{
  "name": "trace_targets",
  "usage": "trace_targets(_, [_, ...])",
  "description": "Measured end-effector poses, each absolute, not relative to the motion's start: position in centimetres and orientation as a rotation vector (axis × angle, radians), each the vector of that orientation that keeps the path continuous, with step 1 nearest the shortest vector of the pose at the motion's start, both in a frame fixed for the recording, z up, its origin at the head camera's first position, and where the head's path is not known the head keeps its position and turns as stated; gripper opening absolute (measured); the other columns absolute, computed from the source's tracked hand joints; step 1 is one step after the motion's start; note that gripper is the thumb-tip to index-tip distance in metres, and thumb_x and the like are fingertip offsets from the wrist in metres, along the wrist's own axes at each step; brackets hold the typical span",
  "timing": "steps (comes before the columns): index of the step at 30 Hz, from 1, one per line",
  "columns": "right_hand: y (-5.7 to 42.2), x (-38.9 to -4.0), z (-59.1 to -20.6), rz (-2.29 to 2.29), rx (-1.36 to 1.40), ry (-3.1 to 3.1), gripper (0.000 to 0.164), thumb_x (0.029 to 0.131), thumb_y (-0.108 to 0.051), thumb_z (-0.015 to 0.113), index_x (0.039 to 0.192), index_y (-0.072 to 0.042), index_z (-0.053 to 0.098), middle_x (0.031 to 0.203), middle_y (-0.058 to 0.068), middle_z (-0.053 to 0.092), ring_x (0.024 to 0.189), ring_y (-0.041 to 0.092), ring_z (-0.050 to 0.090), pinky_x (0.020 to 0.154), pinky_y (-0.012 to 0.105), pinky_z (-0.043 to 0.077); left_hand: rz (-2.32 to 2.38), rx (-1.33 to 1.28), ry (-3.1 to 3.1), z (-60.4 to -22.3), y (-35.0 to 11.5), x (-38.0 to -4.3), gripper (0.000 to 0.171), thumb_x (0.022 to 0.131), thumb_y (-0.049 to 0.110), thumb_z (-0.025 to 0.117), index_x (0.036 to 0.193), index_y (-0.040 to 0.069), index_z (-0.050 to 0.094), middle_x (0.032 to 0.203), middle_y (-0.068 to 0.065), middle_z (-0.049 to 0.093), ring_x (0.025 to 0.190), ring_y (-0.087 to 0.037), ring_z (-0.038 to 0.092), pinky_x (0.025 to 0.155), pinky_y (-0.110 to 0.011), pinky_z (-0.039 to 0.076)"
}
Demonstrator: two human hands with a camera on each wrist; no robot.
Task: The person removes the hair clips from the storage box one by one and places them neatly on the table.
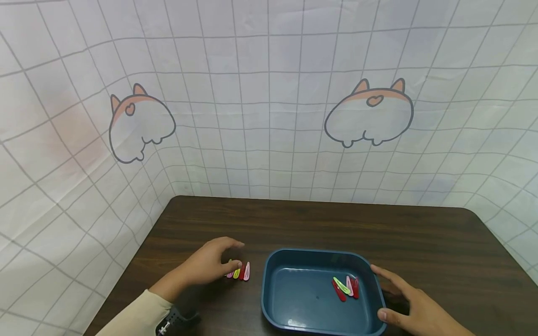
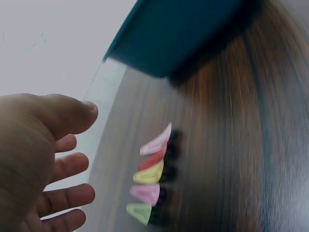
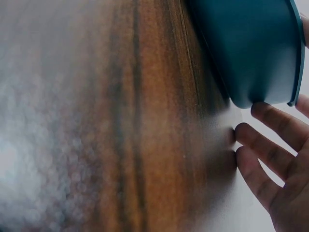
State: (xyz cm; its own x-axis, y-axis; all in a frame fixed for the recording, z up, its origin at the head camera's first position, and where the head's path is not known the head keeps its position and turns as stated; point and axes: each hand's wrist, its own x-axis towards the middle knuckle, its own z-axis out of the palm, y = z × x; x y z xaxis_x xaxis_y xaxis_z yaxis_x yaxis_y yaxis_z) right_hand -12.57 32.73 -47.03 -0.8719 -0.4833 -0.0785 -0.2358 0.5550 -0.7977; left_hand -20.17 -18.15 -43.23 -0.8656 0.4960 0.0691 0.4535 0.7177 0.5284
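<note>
Right hand (image 1: pixel 418 305) at the lower right is resting loose fingers against the tray (image 1: pixel 302 294), while the left hand (image 1: pixel 212 262), relaxed and empty, is hovering by the row of hair clips (image 1: pixel 241 273) left of bottom centre, whose tight spacing is risking a two-clip pinch

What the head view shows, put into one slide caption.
Left hand near a row of colorful hair clips; right hand at the side of a blue tray holding more clips.

White grid-lined backdrop (image 1: pixel 252 140), two cartoon animal prints (image 1: pixel 369 119); dark wood-grain table (image 1: pixel 378 228) before it.
</note>
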Motion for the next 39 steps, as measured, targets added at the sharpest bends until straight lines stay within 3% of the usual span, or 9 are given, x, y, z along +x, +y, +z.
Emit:
trace_targets(11, [32.6,-12.4,-47.0,-1.230,-0.617,2.510,0.077,0.101,-0.019,0.066,0.163,-0.020,0.021,0.138,0.027,0.058,0.114,0.047,0.063,0.076,0.071,0.051,0.906,0.805,2.856,-42.5,-15.5,-19.6,0.050,0.097,0.033,0.073,0.140,0.011,0.061,0.137,-0.001,0.061,0.121,-0.022,0.059,0.094,-0.046,0.052])
trace_targets(19, [32.6,-12.4,-47.0,-1.223,-0.596,2.513,0.077,0.100,-0.020,0.066,0.163,-0.019,0.021,0.138,0.028,0.057,0.114,0.052,0.061,0.075,0.073,0.049,0.909,0.846,2.840,-42.1,-13.9,-19.4,0.048,0.097,0.033,0.073,0.140,0.014,0.062,0.137,0.001,0.060,0.122,-0.020,0.058,0.101,-0.050,0.048])
trace_targets(29, [32.4,-12.1,-46.9,-1.209,-0.614,2.542,0.078,0.100,-0.020,0.067,0.163,-0.021,0.022,0.137,0.026,0.059,0.114,0.050,0.062,0.076,0.071,0.050,0.899,0.940,2.810,-41.8,-12.2,-19.1,0.046,0.099,0.035,0.071,0.139,0.016,0.061,0.137,0.006,0.059,0.116,-0.018,0.059,0.096,-0.042,0.051])
trace_targets(39, [32.3,-12.0,-46.8,-1.227,-0.602,2.523,0.077,0.100,-0.019,0.067,0.163,-0.022,0.022,0.138,0.027,0.058,0.115,0.054,0.059,0.075,0.072,0.049,0.878,1.042,2.781,-41.6,-10.9,-18.8,0.045,0.098,0.036,0.071,0.138,0.017,0.062,0.133,0.008,0.061,0.123,-0.012,0.054,0.103,-0.039,0.047])
